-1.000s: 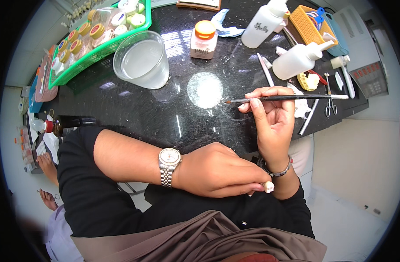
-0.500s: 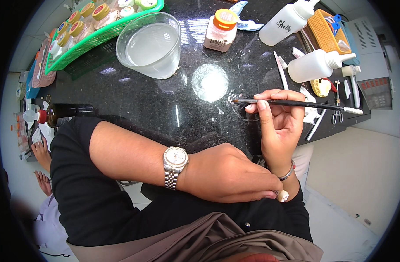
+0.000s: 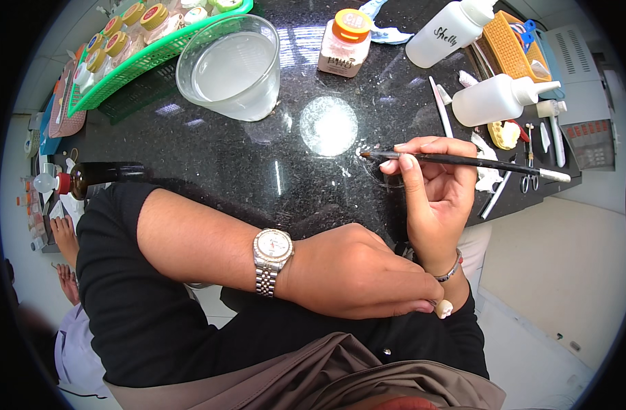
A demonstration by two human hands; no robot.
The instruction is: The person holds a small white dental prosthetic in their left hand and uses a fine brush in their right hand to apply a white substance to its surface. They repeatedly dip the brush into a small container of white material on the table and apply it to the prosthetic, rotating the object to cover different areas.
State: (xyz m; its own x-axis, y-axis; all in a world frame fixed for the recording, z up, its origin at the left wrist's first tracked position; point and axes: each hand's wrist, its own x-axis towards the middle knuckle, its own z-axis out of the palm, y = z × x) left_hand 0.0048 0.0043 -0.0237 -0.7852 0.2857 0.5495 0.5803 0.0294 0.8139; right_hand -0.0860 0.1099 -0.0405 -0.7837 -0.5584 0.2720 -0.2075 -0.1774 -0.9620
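Note:
My left hand (image 3: 357, 270), with a watch on its wrist, reaches across in front of me. Its closed fingertips grip a small cream tooth-shaped piece (image 3: 444, 309); how it is held behind the fingers is hidden. In my right hand (image 3: 436, 181) is a fine brush (image 3: 463, 161) with a dark handle, pinched between thumb and fingers. The brown bristle tip points left, close to small white specks (image 3: 360, 152) on the black tabletop (image 3: 210, 164). The tooth-shaped piece is below the right wrist, well apart from the brush tip.
Beyond my hands are a clear cup of cloudy liquid (image 3: 258, 96), an orange-capped jar (image 3: 343, 51) and a green basket (image 3: 149, 65) of jars. White squeeze bottles (image 3: 487, 102), scissors (image 3: 529, 182) and a dental cast (image 3: 504, 135) stand right. Another person's hand (image 3: 65, 236) shows left.
Both hands keep their grips almost in place. The tooth-shaped piece has turned slightly and sits a little lower. The brush tip stays by the specks.

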